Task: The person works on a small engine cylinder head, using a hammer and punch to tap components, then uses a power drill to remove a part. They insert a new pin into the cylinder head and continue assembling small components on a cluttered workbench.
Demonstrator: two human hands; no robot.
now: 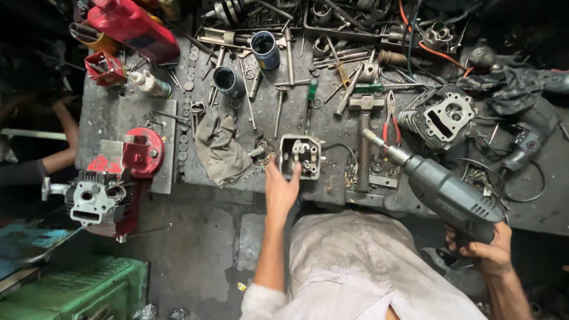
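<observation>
Left hand (280,191) reaches onto the workbench (106,118) and grips a small metal engine part (301,156) by its near-left edge, fingers wrapped on its side. The part sits at the front middle of the bench, open face up, valves and springs showing inside. Right hand (489,252) is closed round the handle of a dark electric drill (450,195), held low beside the bench, its tip (374,139) aimed up-left towards the part.

Risks, as judged:
- The part is steadied by one hand only, with no clamp in view. If the tool bites, it may spin or skid off the front edge.
- Left fingers lie close to where the tip points; a slip would reach them.
- The drill cord (521,195) loops over the right of the bench among other tools and could snag.
- A grey rag (222,148) lies just left of the part, near enough to catch on a turning tip.

Surroundings: a hammer (364,127) lies between the part and the drill's nose, red-handled pliers (390,121) beside it. A second finned engine block (441,118) sits to the right, a third (95,201) on a red stand at the left. Loose rods, sockets and two dark cups (265,48) crowd the back. I can't make out what is fitted in the drill.
</observation>
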